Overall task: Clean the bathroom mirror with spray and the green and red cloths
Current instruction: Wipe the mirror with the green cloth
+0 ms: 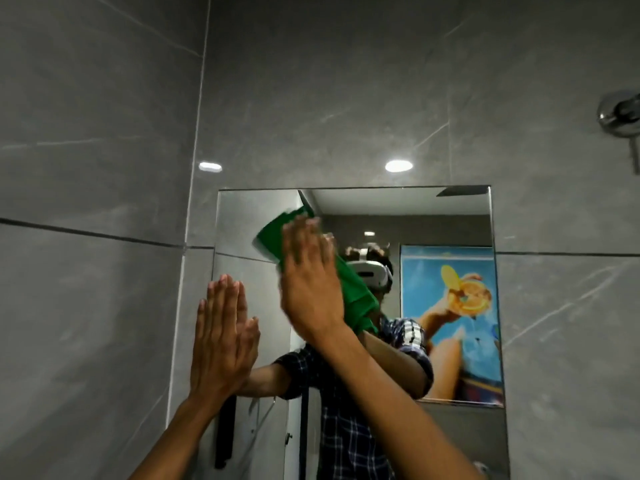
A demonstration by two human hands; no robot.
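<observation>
Right hand [310, 278], green cloth [273, 237] near mirror [450, 216] top

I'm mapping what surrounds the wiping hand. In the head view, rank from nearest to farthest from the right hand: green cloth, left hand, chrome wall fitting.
1. green cloth, under the right hand.
2. left hand, lower left, flat at the mirror's edge.
3. chrome wall fitting, far upper right.

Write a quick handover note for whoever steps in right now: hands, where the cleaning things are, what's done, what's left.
Right hand: flat, pressing the green cloth on the upper left of the mirror, mid-wipe.
Left hand: open, flat at the mirror's left edge, holding nothing.
Spray and red cloth: not in view.
Done: cannot tell how much glass is wiped.
Left: finish the green-cloth wipe, then use the red cloth.
</observation>
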